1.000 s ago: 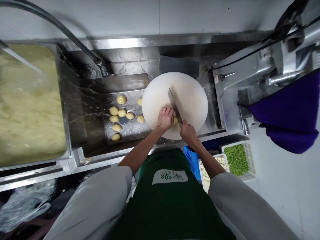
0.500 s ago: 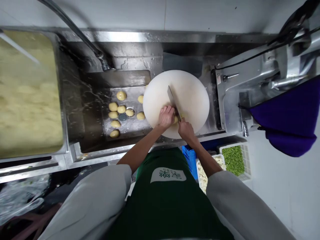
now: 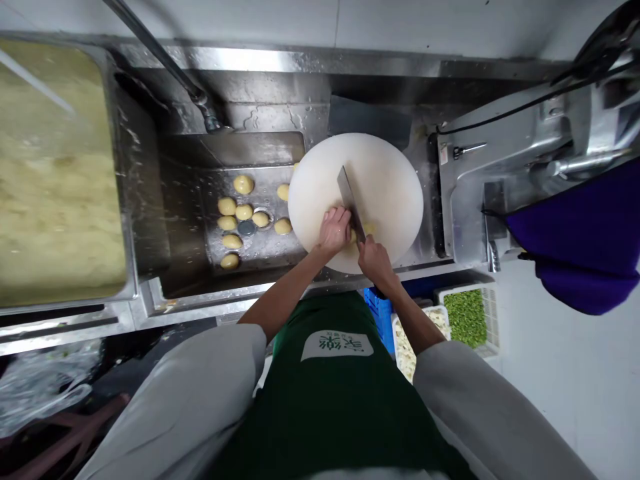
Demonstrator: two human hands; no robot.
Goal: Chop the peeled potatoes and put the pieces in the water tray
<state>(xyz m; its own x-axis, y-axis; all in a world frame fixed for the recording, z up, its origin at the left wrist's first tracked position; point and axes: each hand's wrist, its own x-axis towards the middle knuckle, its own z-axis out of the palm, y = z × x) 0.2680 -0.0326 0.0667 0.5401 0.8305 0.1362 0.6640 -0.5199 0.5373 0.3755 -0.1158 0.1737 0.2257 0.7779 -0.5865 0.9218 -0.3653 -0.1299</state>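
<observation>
A round white cutting board [image 3: 385,180] lies over the right part of a steel sink [image 3: 185,187]. My left hand [image 3: 334,230] presses down on a peeled yellow potato [image 3: 367,229] at the board's near edge; most of the potato is hidden under my fingers. My right hand [image 3: 374,261] grips the handle of a cleaver [image 3: 347,192], whose blade stands on the potato just right of my left fingers. Several more peeled potatoes [image 3: 243,213] lie on the sink floor to the left of the board.
A large tub of pale yellow cut food in water [image 3: 55,173] fills the left. A faucet pipe [image 3: 165,57] reaches over the sink. A steel slicing machine [image 3: 525,153] with a purple cloth [image 3: 580,233] stands right. Baskets of green [image 3: 467,317] and white [image 3: 407,350] cut vegetables sit below.
The cleaver has worked through the potato in small chops beside my left fingers, and a cut piece now shows to the right of the blade. My view has drifted slightly.
</observation>
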